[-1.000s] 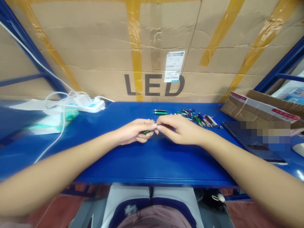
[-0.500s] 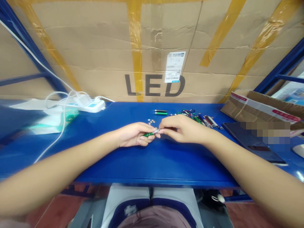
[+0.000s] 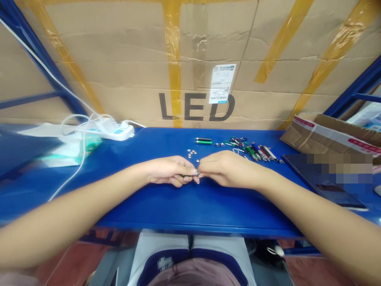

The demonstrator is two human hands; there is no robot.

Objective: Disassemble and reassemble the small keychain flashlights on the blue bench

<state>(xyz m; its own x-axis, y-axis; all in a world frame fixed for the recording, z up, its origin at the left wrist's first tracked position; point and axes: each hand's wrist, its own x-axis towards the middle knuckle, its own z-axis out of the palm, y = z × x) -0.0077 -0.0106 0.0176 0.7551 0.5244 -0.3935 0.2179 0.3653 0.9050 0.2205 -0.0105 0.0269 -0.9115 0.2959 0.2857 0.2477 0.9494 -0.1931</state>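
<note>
My left hand (image 3: 170,170) is closed around a slim green metal tube (image 3: 195,173) with a silver end, which looks like a small keychain flashlight. Most of the tube is hidden by the thumb and fingers. My right hand (image 3: 223,169) pinches at the silver end, its fingertips pressed together there; whether a separate small part is between them cannot be made out. Just beyond the hands lie several button cells (image 3: 190,154). A black and a green tube (image 3: 204,142) lie side by side farther back, near two small silver parts (image 3: 219,145).
Several carabiner clips (image 3: 236,142) and a row of coloured flashlights (image 3: 263,152) lie to the right. Beyond them are a dark tablet-like panel (image 3: 315,178) and an open cardboard box (image 3: 327,133). A power strip (image 3: 119,133) with white cables stands at the left. A large carton (image 3: 133,71) backs the blue table (image 3: 190,210).
Both hands have lowered slightly toward me. The left fingers now cover more of the green tube, and the right hand has turned a little over its silver end. The view has shifted slightly.
</note>
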